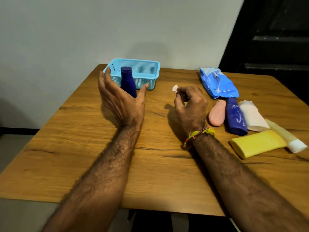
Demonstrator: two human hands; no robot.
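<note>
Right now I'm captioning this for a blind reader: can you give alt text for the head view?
A person's left hand is spread open around an upright dark blue bottle in front of a light blue basket on a wooden table. The right hand pinches a small white wad. A blue packet, bottles and tubes lie to the right.

Plain pale grey-green wall [66, 30] behind, no pics or marks. Wood-grain desk [83, 156] pushed vs. it, far corner rounded, a few dark cracks in the top. Right side: black panelled door [275, 39], v. dark. Left, below: grey floor [11, 148] w/ black skirting strip [16, 130]. Light dim, warm, soft shadows on wall.
</note>
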